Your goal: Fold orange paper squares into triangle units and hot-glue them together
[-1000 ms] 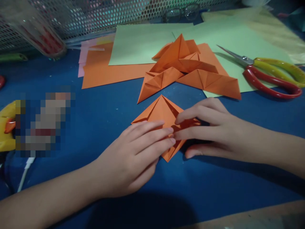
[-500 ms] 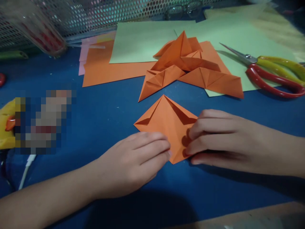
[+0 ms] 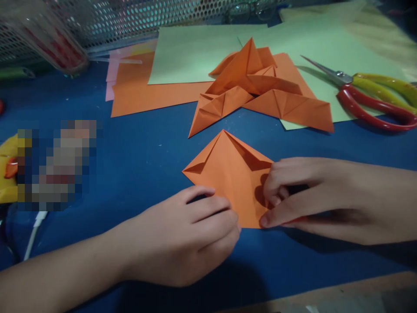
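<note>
A folded sheet of orange origami paper (image 3: 224,174) lies on the blue table, its point facing away from me and narrow flaps along its two upper edges. My left hand (image 3: 195,234) has its fingers curled over the lower left edge of the sheet. At the lower right, my right hand (image 3: 299,195) pinches the paper's edge between thumb and fingers. The bottom of the sheet now ends in a short straight edge between both hands. Part of its lower sides is hidden under my fingers.
Beyond it sit several folded orange paper pieces (image 3: 247,82). Red-and-yellow-handled scissors (image 3: 345,80) rest on pale green paper (image 3: 325,39) at right. Flat orange paper (image 3: 156,98), a clear cup (image 3: 61,52), a blurred-out object (image 3: 65,161) and its white cable (image 3: 34,230) are leftward.
The paper's pointed bottom corner has become a wider straight edge. My right hand has shifted slightly down and regripped with the thumb lower; my left hand has moved slightly down and right.
</note>
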Demonstrator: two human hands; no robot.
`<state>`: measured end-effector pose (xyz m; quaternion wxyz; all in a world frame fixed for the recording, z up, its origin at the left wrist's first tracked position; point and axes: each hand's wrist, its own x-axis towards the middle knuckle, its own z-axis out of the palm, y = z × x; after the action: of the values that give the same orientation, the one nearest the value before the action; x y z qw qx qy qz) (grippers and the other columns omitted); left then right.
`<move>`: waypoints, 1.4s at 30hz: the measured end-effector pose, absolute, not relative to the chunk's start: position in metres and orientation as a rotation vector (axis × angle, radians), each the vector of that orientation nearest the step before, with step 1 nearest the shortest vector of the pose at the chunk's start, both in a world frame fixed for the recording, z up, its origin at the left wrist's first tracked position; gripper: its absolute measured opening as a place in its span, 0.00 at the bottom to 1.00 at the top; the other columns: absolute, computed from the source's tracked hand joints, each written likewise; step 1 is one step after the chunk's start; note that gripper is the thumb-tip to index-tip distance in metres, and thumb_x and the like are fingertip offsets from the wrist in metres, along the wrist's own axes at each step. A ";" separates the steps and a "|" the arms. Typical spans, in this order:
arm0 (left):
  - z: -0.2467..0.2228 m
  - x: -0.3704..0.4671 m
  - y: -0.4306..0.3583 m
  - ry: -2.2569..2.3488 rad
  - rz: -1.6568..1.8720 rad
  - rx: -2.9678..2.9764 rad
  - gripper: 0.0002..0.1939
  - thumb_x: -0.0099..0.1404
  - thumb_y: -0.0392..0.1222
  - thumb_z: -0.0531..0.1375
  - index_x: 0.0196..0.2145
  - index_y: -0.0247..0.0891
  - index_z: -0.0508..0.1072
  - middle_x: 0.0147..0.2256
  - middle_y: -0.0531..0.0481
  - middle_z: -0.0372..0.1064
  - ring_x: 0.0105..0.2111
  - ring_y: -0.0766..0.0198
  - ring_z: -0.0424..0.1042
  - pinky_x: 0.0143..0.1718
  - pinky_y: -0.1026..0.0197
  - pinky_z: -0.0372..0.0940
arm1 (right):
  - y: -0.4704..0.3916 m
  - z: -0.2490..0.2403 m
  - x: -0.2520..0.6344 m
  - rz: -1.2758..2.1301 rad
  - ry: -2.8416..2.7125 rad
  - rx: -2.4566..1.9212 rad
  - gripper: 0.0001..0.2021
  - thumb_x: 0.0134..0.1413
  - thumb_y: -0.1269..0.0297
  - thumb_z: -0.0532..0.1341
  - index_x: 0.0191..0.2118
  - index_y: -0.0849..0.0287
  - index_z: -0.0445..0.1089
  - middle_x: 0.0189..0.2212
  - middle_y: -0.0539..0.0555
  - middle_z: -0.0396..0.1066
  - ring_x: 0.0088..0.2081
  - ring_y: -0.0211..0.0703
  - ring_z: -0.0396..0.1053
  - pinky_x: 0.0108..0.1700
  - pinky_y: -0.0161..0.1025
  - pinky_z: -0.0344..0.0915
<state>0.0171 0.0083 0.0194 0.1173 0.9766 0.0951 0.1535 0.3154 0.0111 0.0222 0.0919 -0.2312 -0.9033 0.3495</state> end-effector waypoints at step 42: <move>0.018 0.012 0.001 0.057 0.267 3.100 0.19 0.79 0.36 0.50 0.47 0.40 0.83 0.54 0.48 0.76 0.49 0.53 0.72 0.54 0.49 0.71 | 0.013 0.022 0.310 0.915 -2.449 -1.191 0.25 0.70 0.42 0.60 0.27 0.55 0.72 0.24 0.50 0.68 0.22 0.36 0.65 0.23 0.37 0.61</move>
<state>0.0124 0.0015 0.0184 0.0146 0.9960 0.0182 0.0859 0.3098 0.0132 0.0221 0.1338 -0.4110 -0.8448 0.3155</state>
